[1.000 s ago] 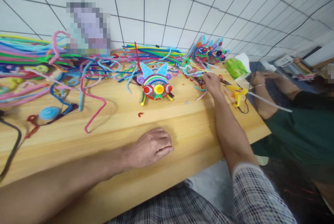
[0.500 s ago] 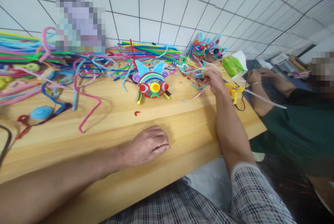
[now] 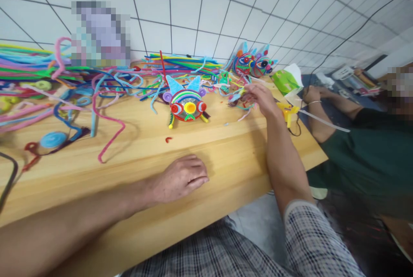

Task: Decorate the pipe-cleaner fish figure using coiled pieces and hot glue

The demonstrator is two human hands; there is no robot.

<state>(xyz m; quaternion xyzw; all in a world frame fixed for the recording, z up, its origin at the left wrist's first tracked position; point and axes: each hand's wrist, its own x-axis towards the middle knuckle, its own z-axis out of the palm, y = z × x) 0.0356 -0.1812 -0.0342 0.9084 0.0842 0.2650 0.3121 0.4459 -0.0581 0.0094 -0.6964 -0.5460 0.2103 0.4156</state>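
My left hand (image 3: 183,178) rests on the wooden table with its fingers curled together, and nothing shows in it. Further off, my right hand (image 3: 263,98) pinches at a small heap of pipe cleaner scraps (image 3: 238,95), with coloured bits at its fingertips; the fingers partly hide them. Between the hands and the wall stands a pipe cleaner mask figure (image 3: 189,106) with blue pointed ears, red eyes and a yellow nose. A short red pipe cleaner bit (image 3: 168,140) lies in front of it.
Piled pipe cleaners (image 3: 29,68) line the wall side. Two similar figures (image 3: 247,63) stand at the back right. A green tissue pack (image 3: 285,80) and a yellow glue gun (image 3: 289,113) lie near the right edge. Beyond it sits another person (image 3: 364,152). A blue coil (image 3: 53,140) lies at left.
My right hand has shifted slightly left and toward the scraps, and the bits by its fingertips lie differently. My left hand stays in place. The camera view has shifted a little.
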